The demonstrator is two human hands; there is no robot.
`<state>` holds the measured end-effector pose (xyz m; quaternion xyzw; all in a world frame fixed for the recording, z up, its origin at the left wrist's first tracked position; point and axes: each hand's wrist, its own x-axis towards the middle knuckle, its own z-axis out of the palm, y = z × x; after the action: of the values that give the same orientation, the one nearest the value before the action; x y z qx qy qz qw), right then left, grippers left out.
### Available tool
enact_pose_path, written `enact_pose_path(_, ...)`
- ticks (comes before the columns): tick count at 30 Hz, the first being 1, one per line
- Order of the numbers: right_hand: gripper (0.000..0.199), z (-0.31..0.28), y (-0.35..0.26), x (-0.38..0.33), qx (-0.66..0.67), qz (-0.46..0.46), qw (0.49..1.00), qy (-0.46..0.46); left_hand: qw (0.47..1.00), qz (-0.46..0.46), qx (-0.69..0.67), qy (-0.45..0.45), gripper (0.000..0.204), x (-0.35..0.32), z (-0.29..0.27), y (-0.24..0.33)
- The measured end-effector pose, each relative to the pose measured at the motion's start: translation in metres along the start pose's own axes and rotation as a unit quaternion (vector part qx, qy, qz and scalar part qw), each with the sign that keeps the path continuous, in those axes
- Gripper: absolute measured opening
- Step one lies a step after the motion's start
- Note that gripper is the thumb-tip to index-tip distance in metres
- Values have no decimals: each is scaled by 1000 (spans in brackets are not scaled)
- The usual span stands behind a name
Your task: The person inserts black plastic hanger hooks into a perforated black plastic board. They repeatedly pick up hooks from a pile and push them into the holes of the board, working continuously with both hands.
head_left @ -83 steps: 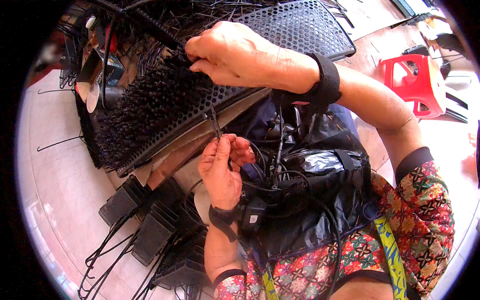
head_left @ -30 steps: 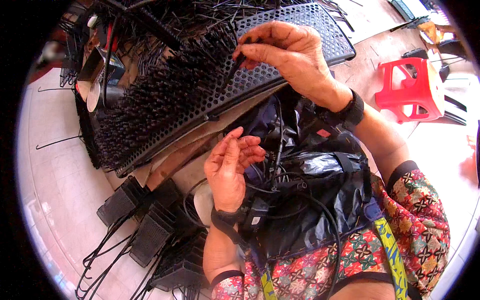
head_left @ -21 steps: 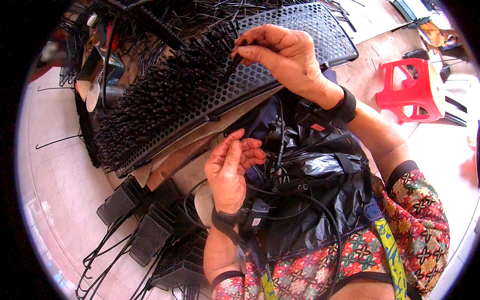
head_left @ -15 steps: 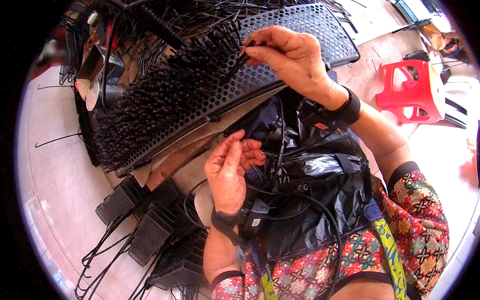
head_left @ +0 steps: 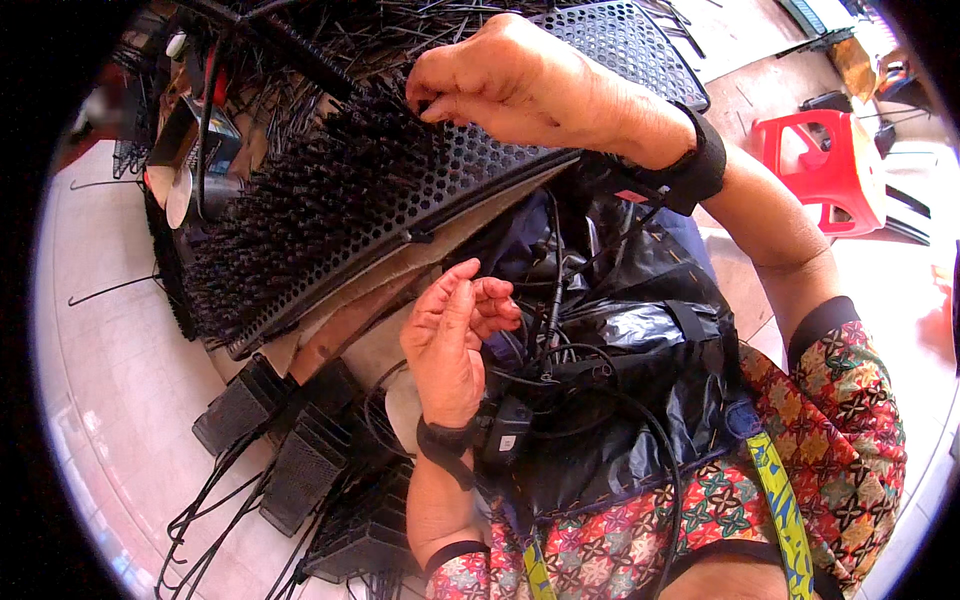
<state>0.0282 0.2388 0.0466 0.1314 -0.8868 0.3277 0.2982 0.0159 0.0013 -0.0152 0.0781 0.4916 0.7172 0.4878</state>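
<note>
Perforated board [head_left: 560, 170], 12 o'clock: we judge its left half filled with pins, right half bare. Right hand [head_left: 530, 85] grip pinches a pin [head_left: 425, 105]; left hand [head_left: 450, 340] half-curled, empty.

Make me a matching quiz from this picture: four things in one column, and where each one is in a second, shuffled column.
Things:
1. right hand
2. left hand
3. red plastic stool
4. stacked black blocks

Places:
A. on the floor at lower left
B. pinching at the perforated black panel
C. on the floor at upper right
D. raised over the black plastic sheet on the lap

Pairs: 1-B, 2-D, 3-C, 4-A
</note>
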Motion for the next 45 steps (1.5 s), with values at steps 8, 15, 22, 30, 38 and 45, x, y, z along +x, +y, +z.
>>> enact_pose_path(8, 14, -1, 20, 5, 32, -39, 998, -41, 1000, -5, 8, -2, 29, 0, 0, -1)
enact_pose_path(15, 9, 2, -1, 18, -23, -41, 993, -106, 1000, -16, 10, -2, 28, 0, 0, 0)
enact_pose_path(22, 10, 5, -14, 14, -147, -43, 980, -124, 1000, -22, 21, -4, 28, -1, 4, 0)
enact_pose_path(30, 12, 17, -15, 11, -238, -52, 967, -78, 1000, -29, 11, -1, 27, -1, 2, 1)
enact_pose_path(38, 17, 15, -4, -1, -91, 22, 995, -24, 999, -30, 17, 1, 29, -2, 4, 4)
enact_pose_path(45, 16, 26, -7, 2, -52, 16, 998, -33, 999, -40, 24, 7, 30, -4, 5, 7)
